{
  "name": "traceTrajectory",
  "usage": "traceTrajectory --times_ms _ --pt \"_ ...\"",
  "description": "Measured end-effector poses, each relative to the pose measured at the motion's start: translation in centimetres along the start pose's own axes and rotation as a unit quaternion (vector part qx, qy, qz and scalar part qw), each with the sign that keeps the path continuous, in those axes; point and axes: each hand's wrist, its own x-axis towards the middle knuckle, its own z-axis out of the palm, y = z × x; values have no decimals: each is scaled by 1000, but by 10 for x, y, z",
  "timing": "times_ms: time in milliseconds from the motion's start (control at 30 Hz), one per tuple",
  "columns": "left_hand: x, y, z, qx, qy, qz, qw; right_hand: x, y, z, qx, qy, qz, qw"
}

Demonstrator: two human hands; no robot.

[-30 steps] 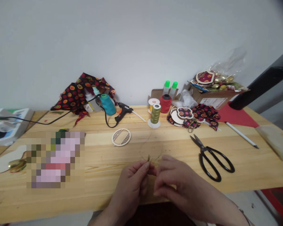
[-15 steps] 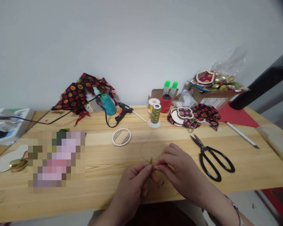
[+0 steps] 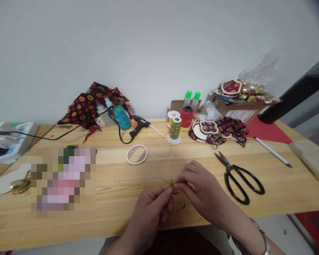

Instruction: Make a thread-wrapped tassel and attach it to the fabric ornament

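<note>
Both hands meet low over the front middle of the wooden table (image 3: 281,184). My left hand (image 3: 152,209) pinches a small tuft of olive-green thread (image 3: 172,182) between thumb and forefinger. My right hand (image 3: 199,186) pinches the same tuft from the right, fingertips touching the left hand's. Thin strands run up from the tuft toward the olive-green thread spool (image 3: 175,129) standing behind it.
Black scissors (image 3: 238,179) lie to the right of my hands, a white pencil (image 3: 272,152) farther right. A round wooden cutout (image 3: 137,154), a glue gun (image 3: 140,126), teal (image 3: 121,117) and red spools (image 3: 186,116), patterned fabric (image 3: 86,102) and boxes line the back.
My right hand has lifted and moved up and to the right, from a flat hold to a fingertip pinch. The tuft has stayed between both hands.
</note>
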Motion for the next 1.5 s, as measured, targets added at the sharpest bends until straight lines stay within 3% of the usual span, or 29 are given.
traceTrajectory --times_ms 133,233,300,433,533,667,767,1067,1500 --pt "0 0 0 -17 5 -4 1000 1 3 4 43 42 21 998" --pt "0 0 0 -42 6 -5 999 2 7 7 139 74 92 983" --pt "1 1 0 -55 5 1 998 2 8 9 237 43 170 956" --pt "1 0 0 -53 -8 3 999 0 9 14 417 -46 294 859" --pt "1 -2 0 -35 -17 -4 999 -1 9 19 485 -61 316 813" --pt "1 -4 -1 -12 -30 1 999 0 10 25 530 -51 314 786" --pt "0 -3 -1 -15 -36 -3 999 2 8 26 531 -29 311 788" --pt "-1 2 1 -124 -49 -32 991 7 1 23 473 30 296 830" --pt "3 3 0 -164 -54 -38 984 6 5 23 436 52 278 854"
